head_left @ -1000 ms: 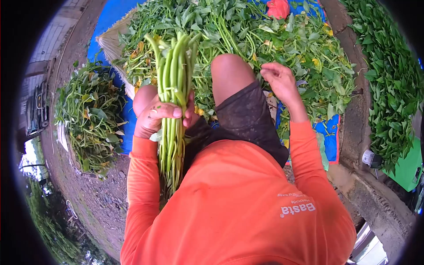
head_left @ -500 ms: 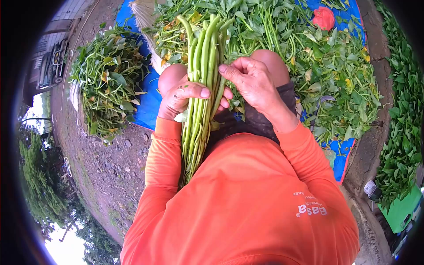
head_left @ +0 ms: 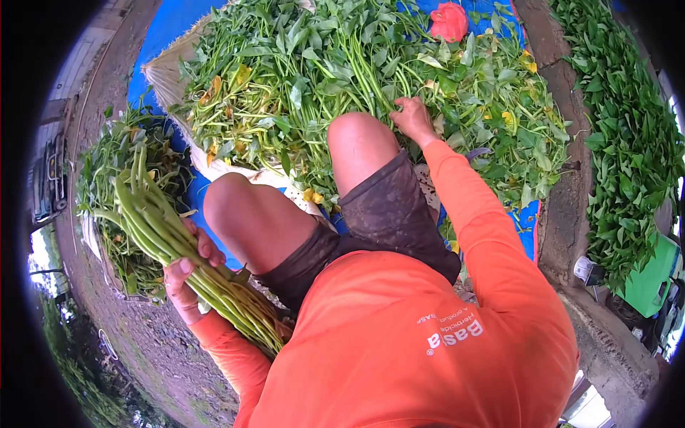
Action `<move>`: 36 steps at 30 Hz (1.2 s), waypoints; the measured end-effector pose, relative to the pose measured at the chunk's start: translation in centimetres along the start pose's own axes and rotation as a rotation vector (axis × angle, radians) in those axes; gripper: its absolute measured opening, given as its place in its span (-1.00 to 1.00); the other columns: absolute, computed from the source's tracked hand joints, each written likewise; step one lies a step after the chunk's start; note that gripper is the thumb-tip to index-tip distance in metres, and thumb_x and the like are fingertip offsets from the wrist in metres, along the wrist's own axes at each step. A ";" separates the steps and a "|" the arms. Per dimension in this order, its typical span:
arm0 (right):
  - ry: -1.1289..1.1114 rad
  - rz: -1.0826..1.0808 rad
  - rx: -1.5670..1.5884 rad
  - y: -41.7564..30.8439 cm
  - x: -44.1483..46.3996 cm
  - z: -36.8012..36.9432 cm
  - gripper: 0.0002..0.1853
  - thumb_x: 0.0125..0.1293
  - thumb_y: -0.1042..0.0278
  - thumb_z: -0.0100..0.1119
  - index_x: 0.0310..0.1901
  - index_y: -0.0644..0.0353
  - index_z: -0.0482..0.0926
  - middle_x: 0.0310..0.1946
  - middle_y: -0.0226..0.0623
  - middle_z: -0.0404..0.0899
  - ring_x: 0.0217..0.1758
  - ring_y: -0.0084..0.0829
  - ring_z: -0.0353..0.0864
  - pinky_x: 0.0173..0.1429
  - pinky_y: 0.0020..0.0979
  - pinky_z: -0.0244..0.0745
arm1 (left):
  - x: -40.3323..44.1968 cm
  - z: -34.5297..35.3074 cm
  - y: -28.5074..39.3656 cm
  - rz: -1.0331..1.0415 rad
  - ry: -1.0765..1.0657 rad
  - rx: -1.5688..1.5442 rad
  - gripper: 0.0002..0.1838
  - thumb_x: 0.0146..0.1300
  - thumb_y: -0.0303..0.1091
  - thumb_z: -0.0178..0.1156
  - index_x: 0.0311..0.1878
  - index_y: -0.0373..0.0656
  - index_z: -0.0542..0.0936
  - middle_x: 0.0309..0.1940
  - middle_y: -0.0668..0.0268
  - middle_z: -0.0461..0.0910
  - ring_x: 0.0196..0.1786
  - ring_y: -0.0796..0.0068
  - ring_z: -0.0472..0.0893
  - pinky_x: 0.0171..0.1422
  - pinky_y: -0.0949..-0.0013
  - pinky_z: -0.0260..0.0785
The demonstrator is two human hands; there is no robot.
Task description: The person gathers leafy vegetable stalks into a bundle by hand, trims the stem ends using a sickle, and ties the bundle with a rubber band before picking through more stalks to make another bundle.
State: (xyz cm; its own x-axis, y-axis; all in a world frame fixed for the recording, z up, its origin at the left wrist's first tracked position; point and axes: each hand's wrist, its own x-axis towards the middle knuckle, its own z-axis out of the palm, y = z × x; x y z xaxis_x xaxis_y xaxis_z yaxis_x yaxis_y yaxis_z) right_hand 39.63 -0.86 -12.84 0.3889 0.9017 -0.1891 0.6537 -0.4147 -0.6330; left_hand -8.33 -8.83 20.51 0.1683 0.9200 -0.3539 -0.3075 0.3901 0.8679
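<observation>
On the left, my left hand is wrapped round a thick bundle of green water spinach stems. The bundle tilts, its thick ends up and left, its thinner ends running down against my shirt. My right hand is stretched over the leafy water spinach pile, just beyond my right knee. Its thumb and fingers look slightly apart and bent near the stems; I see nothing held in it.
Under the pile lie a blue tarp and a pale woven sack. A second heap of greens stands at left, behind the bundle. A red plastic bag lies at the back. More leafy greens and a green box are at right.
My left hand has carried the bundle left and tilted it. My right hand has left the bundle and moved out over the pile. The view has shifted too.
</observation>
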 end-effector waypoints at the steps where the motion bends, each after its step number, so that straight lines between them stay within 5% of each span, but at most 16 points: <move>1: -0.035 -0.003 -0.011 0.4 0.3 0.3 -0.64 0.28 0.20 0.45 0.08 0.10 0.83 0.21 0.05 0.67 0.33 0.09 0.65 0.45 -0.04 0.55 | -0.4 -0.6 0.3 0.016 0.011 0.026 -0.26 0.02 -0.19 0.53 0.22 -0.24 0.39 -0.29 0.23 0.50 -0.34 0.34 0.56 -0.23 0.26 0.53; 5: 0.183 -0.184 -0.049 0.1 0.3 -2.1 -0.62 0.38 0.19 0.45 0.15 0.20 0.77 -0.05 -0.01 0.74 0.05 -0.05 0.77 0.25 -0.11 0.64 | -1.2 -2.0 1.1 0.065 0.031 0.016 -0.23 0.04 -0.19 0.56 0.26 -0.23 0.37 -0.25 0.22 0.52 -0.30 0.33 0.59 -0.13 0.22 0.56; 8: 0.184 -0.101 0.251 -0.4 1.7 -8.2 -0.73 0.52 0.27 0.34 0.13 0.18 0.76 -0.19 -0.19 0.76 -0.13 -0.30 0.75 0.10 -0.27 0.66 | -1.1 -2.8 1.1 0.065 0.023 0.037 -0.21 0.06 -0.12 0.55 0.28 -0.22 0.38 -0.22 0.24 0.52 -0.26 0.34 0.60 -0.05 0.23 0.58; 10: 0.093 -0.070 0.396 -1.2 3.5 -14.0 -0.70 0.61 0.36 0.23 0.27 0.16 0.70 -0.24 -0.34 0.74 -0.19 -0.49 0.68 0.00 -0.43 0.63 | -0.1 -2.5 1.3 0.049 -0.020 0.102 -0.21 0.09 -0.05 0.54 0.29 -0.20 0.39 -0.18 0.28 0.49 -0.24 0.37 0.56 0.00 0.25 0.58; 12: -0.043 0.111 0.595 -7.0 1.2 -22.3 -0.60 0.65 0.29 0.17 0.42 0.17 0.60 -0.02 -0.23 0.80 -0.01 -0.31 0.80 0.12 -0.31 0.71 | 1.0 -1.1 1.3 0.083 -0.014 0.131 -0.22 0.05 -0.06 0.54 0.25 -0.24 0.43 -0.22 0.26 0.51 -0.27 0.35 0.58 -0.09 0.26 0.57; 14: -0.363 -0.023 1.056 -10.9 -1.2 -28.7 -0.50 0.60 0.42 0.21 0.52 0.23 0.48 -0.18 -0.33 0.78 -0.13 -0.47 0.77 0.05 -0.45 0.71 | 1.7 0.7 1.8 0.110 -0.013 0.105 -0.25 -0.01 -0.12 0.54 0.21 -0.29 0.46 -0.25 0.21 0.54 -0.30 0.32 0.61 -0.16 0.27 0.57; 17: -0.328 -0.120 1.135 -17.1 -4.4 -34.1 -0.49 0.60 0.36 0.26 0.51 0.25 0.49 -0.12 -0.32 0.77 -0.10 -0.49 0.79 0.08 -0.44 0.74 | 2.6 2.0 3.0 0.150 -0.089 0.087 -0.26 -0.01 -0.12 0.54 0.21 -0.28 0.48 -0.25 0.21 0.56 -0.30 0.33 0.61 -0.17 0.30 0.55; 21: 0.042 -0.325 0.349 -19.7 -3.9 -39.2 -0.56 0.56 0.26 0.37 0.35 0.29 0.65 -0.06 -0.28 0.78 0.01 -0.52 0.75 0.13 -0.42 0.66 | 3.9 4.2 5.4 0.261 -0.189 0.089 -0.23 -0.01 -0.08 0.53 0.23 -0.25 0.48 -0.25 0.24 0.53 -0.30 0.38 0.57 -0.16 0.33 0.52; 24: 0.267 -0.731 -0.066 -21.6 -5.2 -41.6 -0.58 0.55 0.14 0.34 0.27 0.24 0.71 -0.24 -0.38 0.76 -0.18 -0.54 0.68 0.02 -0.48 0.59 | 5.1 6.0 7.4 0.357 -0.285 0.068 -0.24 0.03 -0.08 0.49 0.26 -0.25 0.46 -0.22 0.26 0.49 -0.27 0.42 0.54 -0.10 0.36 0.51; 27: 0.130 -0.522 0.048 -28.6 -13.5 -43.0 -0.57 0.52 0.17 0.40 0.28 0.24 0.72 -0.20 -0.42 0.74 -0.18 -0.66 0.60 -0.04 -0.51 0.53 | 6.7 8.0 9.8 0.420 -0.440 -0.043 -0.27 0.12 -0.20 0.44 0.34 -0.31 0.46 -0.14 0.20 0.53 -0.18 0.31 0.59 0.00 0.27 0.56; 30: 0.119 -0.741 0.236 -31.8 -18.1 -41.7 -0.64 0.60 0.28 0.33 0.27 0.32 0.75 -0.26 -0.51 0.72 -0.28 -0.71 0.54 -0.17 -0.57 0.47 | 8.3 10.4 12.1 0.449 -0.689 -0.114 -0.34 0.18 -0.23 0.46 0.31 -0.26 0.52 -0.10 0.21 0.58 -0.12 0.29 0.63 0.06 0.22 0.58; 32: -0.031 -0.684 0.316 -34.2 -22.0 -41.3 -0.64 0.63 0.36 0.25 0.33 0.29 0.71 -0.30 -0.48 0.73 -0.48 -0.76 0.47 -0.40 -0.63 0.40 | 8.8 12.4 12.8 0.454 -0.806 -0.208 -0.38 0.20 -0.23 0.44 0.31 -0.22 0.53 -0.10 0.25 0.60 -0.10 0.30 0.66 0.12 0.17 0.60; 36: -0.298 -0.687 0.555 -37.2 -25.5 -37.4 -0.65 0.57 0.47 0.26 0.30 0.35 0.71 -0.29 -0.42 0.76 -0.42 -0.76 0.57 -0.39 -0.63 0.47 | 9.5 15.2 12.7 0.415 -0.941 -0.294 -0.35 0.19 -0.23 0.42 0.34 -0.21 0.52 -0.08 0.23 0.59 -0.07 0.27 0.67 0.17 0.09 0.66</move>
State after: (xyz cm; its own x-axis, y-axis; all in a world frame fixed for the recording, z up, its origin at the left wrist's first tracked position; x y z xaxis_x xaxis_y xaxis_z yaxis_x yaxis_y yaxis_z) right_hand 29.70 -13.04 43.61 -0.2014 0.9536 0.2238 0.2444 0.2702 -0.9313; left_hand 3.58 4.29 33.47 0.6149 0.6332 0.4701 -0.6993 0.1622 0.6962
